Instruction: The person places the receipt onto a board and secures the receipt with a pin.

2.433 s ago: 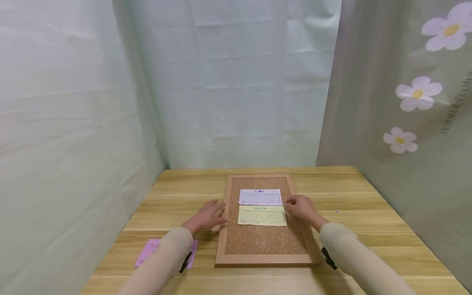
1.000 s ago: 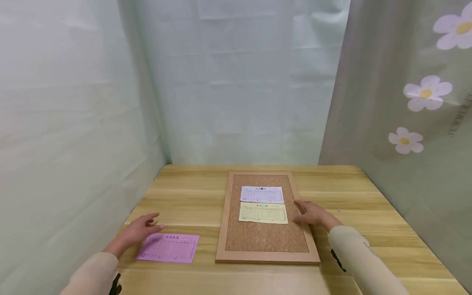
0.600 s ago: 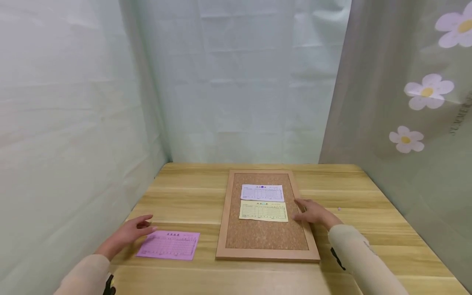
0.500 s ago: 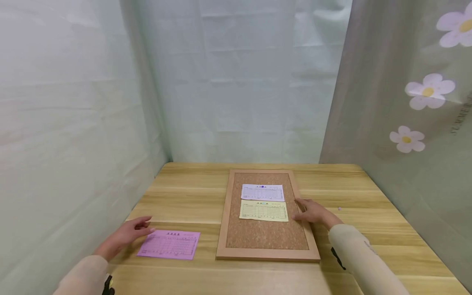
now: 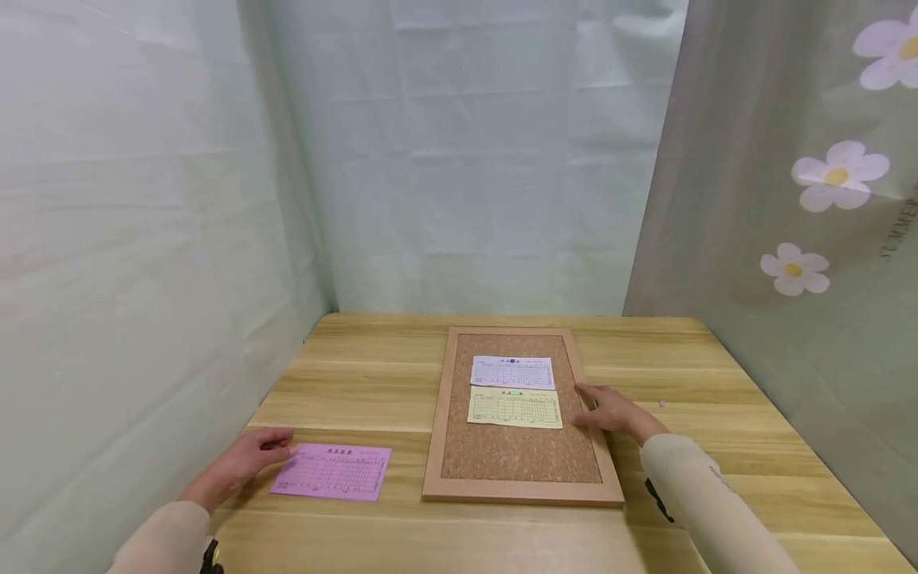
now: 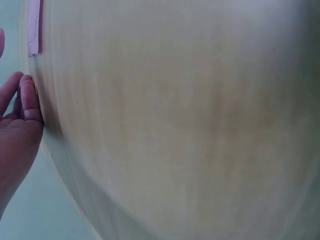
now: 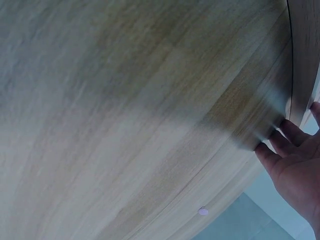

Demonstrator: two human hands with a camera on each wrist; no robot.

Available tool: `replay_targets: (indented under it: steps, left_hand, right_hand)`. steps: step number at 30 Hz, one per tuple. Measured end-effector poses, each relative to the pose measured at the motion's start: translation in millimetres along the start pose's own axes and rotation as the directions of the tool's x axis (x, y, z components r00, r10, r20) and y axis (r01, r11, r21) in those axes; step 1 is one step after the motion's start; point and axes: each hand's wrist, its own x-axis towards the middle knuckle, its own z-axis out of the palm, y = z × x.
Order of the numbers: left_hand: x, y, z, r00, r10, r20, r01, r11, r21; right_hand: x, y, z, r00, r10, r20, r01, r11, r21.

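A pink printed form [image 5: 333,472] lies on the table left of the corkboard. My left hand [image 5: 247,462] is at its left end, thumb and fingertips right at the corner and fingers loosely bent. In the left wrist view the little-finger side of the left hand [image 6: 22,132] is low by the wood, near the pink form [image 6: 34,25]. My right hand [image 5: 610,410] touches the right side of the framed corkboard [image 5: 523,493], fingers spread. On the board are a white form [image 5: 512,375] with a purple pin and, just below, a yellow form [image 5: 515,409] with a pale blue pin.
A small pale pink object [image 5: 662,404] lies on the wooden table [image 5: 717,478] right of the board; it also shows in the right wrist view as a pink dot [image 7: 203,211]. Pale curtains [image 5: 495,199] surround the table on three sides.
My left hand has left the corkboard's left edge, moved to the pink form and come lower over its corner. The right hand has shifted from the white form's edge to the board's right side.
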Motion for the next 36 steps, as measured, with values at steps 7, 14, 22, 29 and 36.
replay_targets:
  steps: [7, 14, 22, 29, 36]
  left_hand:
    - [-3.4, -0.8, 2.7, 1.000, -0.002, -0.014, 0.002, 1.000, 0.022]
    - [-2.0, 2.0, 6.3, 0.998, 0.014, -0.058, -0.008, 0.995, 0.101]
    - [0.2, -1.5, 8.8, 0.996, 0.051, -0.079, -0.037, 0.985, 0.166]
    - [1.8, -4.1, 11.1, 0.991, 0.099, -0.089, -0.078, 0.974, 0.213]
    - [2.7, -2.5, 13.6, 0.988, 0.120, -0.102, -0.096, 0.972, 0.217]
  right_hand:
    - [0.1, 1.1, -0.3, 1.000, -0.015, -0.001, 0.015, 1.000, -0.004]
    - [0.7, 2.1, 0.6, 0.999, -0.032, -0.012, 0.032, 0.999, -0.017]
    - [-0.1, 0.9, 0.2, 1.000, -0.016, -0.011, 0.016, 1.000, 0.004]
    - [-0.9, 1.2, 1.9, 1.000, -0.024, -0.008, 0.024, 1.000, 0.011]
    - [-1.4, 1.4, 1.5, 1.000, -0.025, -0.014, 0.025, 1.000, 0.005]
